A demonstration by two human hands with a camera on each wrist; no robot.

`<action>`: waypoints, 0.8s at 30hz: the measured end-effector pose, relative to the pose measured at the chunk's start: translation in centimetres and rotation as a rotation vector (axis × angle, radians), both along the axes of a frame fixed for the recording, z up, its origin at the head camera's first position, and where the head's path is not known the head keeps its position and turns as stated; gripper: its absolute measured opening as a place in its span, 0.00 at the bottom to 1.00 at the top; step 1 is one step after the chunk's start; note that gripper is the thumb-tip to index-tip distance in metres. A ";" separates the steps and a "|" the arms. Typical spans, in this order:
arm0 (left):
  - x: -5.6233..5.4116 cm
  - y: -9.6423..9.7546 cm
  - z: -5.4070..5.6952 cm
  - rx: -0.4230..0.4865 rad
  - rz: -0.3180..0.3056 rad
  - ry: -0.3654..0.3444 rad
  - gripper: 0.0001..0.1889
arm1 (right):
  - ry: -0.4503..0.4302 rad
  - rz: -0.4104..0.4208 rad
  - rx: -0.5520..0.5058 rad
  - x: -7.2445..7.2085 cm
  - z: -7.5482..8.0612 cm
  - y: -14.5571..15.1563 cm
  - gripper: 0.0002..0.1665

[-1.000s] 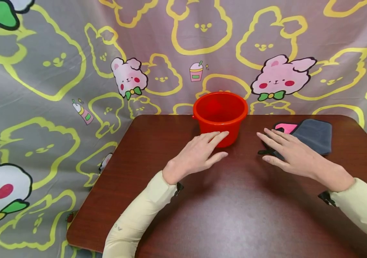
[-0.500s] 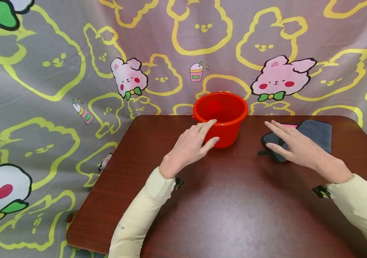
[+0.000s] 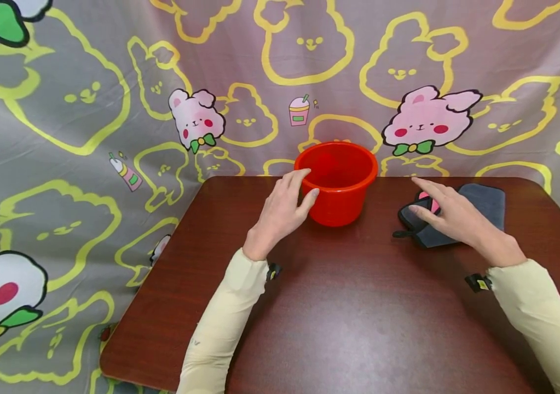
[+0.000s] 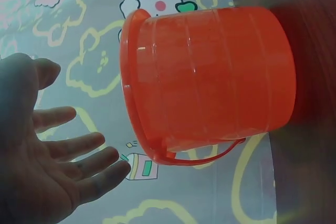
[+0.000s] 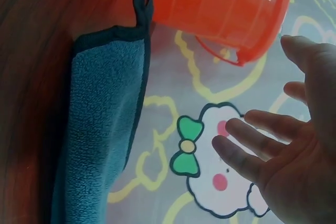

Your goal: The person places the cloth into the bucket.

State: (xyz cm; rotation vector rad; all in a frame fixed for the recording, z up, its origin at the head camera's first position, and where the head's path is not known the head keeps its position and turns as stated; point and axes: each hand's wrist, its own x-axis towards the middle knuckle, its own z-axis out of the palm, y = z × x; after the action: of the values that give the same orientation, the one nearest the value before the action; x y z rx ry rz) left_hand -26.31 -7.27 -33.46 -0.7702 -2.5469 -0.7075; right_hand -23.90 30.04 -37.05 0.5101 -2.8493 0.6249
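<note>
A red plastic bucket (image 3: pixel 336 205) stands upright at the back of the table, its thin handle (image 4: pixel 210 158) hanging down along the side. My left hand (image 3: pixel 282 210) is at the bucket's left, fingers spread and relaxed; the left wrist view shows a gap between the fingertips and the rim. Over the folded grey-blue cloth (image 3: pixel 486 205) hovers my right hand (image 3: pixel 457 219), empty, its fingers loosely bent. The cloth has dark edging, a hanging loop (image 5: pixel 142 6) and a bit of pink showing, and my right hand hides part of it.
The brown wooden table (image 3: pixel 339 328) has rounded corners. Behind it and along the left side hangs a grey curtain (image 3: pixel 240 54) printed with cartoon rabbits. Black wrist devices sit at both cream sleeves (image 3: pixel 220 328).
My left hand has moved left and away from me, from in front of the bucket to its left side. My right hand has risen slightly, showing more of the cloth. Bucket and cloth stay put.
</note>
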 end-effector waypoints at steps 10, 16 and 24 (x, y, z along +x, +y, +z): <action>-1.9 0.3 -0.3 0.138 0.062 -0.082 0.28 | -0.029 -0.059 -0.004 -1.3 -1.3 1.1 0.46; -3.2 0.7 -0.8 0.256 0.114 -0.152 0.28 | -0.045 -0.090 0.002 -2.1 -2.5 1.6 0.44; -4.3 1.5 -1.5 0.387 0.180 -0.220 0.29 | -0.044 -0.129 0.024 -2.7 -3.1 3.1 0.44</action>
State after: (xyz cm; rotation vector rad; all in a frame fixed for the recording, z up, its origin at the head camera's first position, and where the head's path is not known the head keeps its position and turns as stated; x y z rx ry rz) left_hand -30.64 -5.81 -34.95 -0.3463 -2.5055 -1.2306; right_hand -26.63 33.14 -40.13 0.3173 -2.9054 0.5861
